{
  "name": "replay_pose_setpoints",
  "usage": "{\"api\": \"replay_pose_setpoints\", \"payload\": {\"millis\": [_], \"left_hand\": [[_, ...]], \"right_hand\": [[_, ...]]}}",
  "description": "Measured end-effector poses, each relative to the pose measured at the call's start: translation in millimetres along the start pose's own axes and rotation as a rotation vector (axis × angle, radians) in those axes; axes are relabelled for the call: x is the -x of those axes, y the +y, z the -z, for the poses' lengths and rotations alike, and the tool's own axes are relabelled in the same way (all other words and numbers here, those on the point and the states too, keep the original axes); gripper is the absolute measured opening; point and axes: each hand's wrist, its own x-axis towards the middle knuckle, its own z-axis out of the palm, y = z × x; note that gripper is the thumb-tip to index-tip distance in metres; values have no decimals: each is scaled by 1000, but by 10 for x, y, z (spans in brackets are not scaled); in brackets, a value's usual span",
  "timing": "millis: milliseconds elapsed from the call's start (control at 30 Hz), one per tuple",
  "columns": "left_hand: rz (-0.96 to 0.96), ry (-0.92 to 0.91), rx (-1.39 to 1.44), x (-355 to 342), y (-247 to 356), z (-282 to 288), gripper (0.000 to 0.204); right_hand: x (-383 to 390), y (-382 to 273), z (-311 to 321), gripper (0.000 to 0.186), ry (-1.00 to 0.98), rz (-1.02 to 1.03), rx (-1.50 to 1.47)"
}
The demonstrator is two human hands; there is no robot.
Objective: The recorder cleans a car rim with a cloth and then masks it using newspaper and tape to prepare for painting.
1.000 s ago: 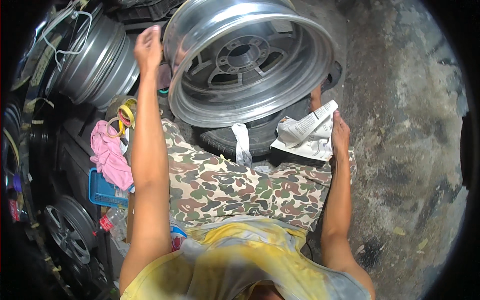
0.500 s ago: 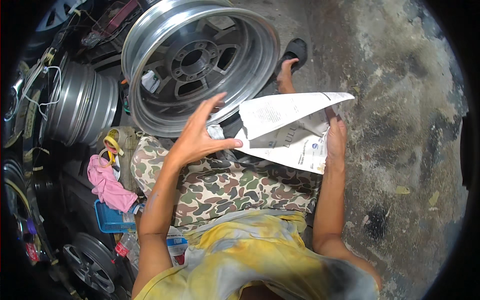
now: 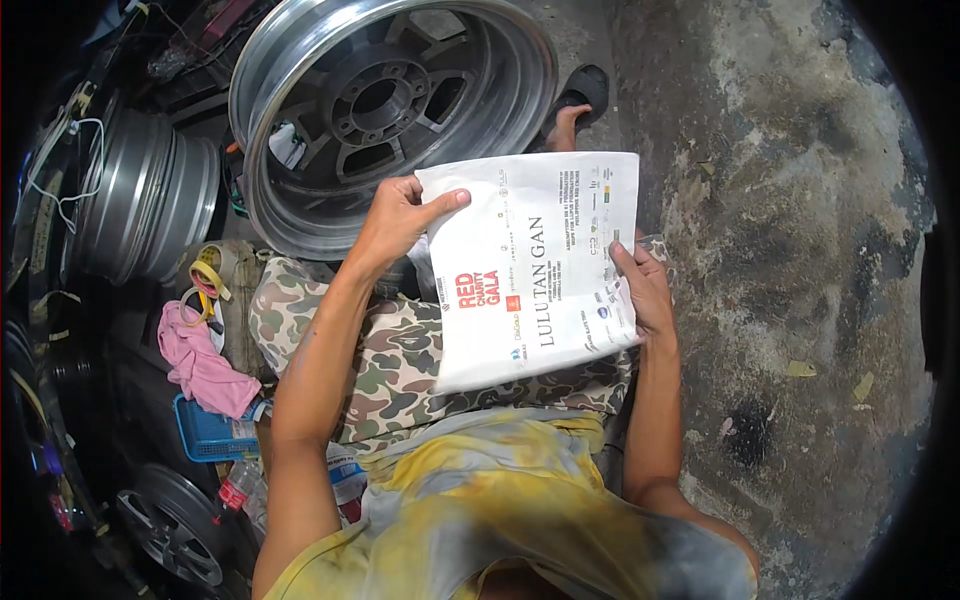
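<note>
A white newspaper sheet (image 3: 535, 265) with printed text and small logos is held spread above my lap. My left hand (image 3: 400, 215) pinches its upper left edge, the thumb lying on top and the fingers curled behind. At the right edge my right hand (image 3: 646, 290) grips the sheet with its thumb on the printed face; its other fingers are partly hidden. Below the paper are my camouflage-patterned trousers (image 3: 390, 370). Just beyond it stands a large silver wheel rim (image 3: 385, 110), tilted, with a polished lip and dark spokes.
Left of me lie a pink cloth (image 3: 200, 355), a yellow tape roll (image 3: 208, 280), a blue plastic basket (image 3: 205, 435) and a plastic bottle (image 3: 240, 485). More rims, one upright (image 3: 140, 200) and one spoked (image 3: 170, 530), stand farther left. Stained concrete floor (image 3: 780, 280) spreads to the right.
The newspaper sheet, folded over and angled before, is now spread flat with its printed face up. My left hand has moved from open fingers near its corner to pinching its upper left edge.
</note>
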Motion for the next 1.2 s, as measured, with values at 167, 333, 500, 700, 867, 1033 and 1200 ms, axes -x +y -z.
{"api": "replay_pose_setpoints", "payload": {"millis": [167,333,500,700,867,1033,1200], "left_hand": [[-62,45,-56,41,41,16,39],[-106,75,-223,31,-39,-63,27],[-168,7,-179,11,-72,-68,30],[-210,-123,-66,132,152,68,29],[-139,85,36,348,407,315,20],[-421,681,-85,1026,520,668,20],[-446,1120,-217,2068,337,1193,23]], "right_hand": [[-54,-70,-188,46,321,222,633],[97,-316,-635,56,375,663,961],[-53,-364,-963,45,-52,882,1145],[-162,-364,-941,10,-123,747,956],[-130,-550,-852,20,-138,791,864],[-15,-696,-710,23,-152,763,667],[113,-548,-484,34,-328,647,641]]}}
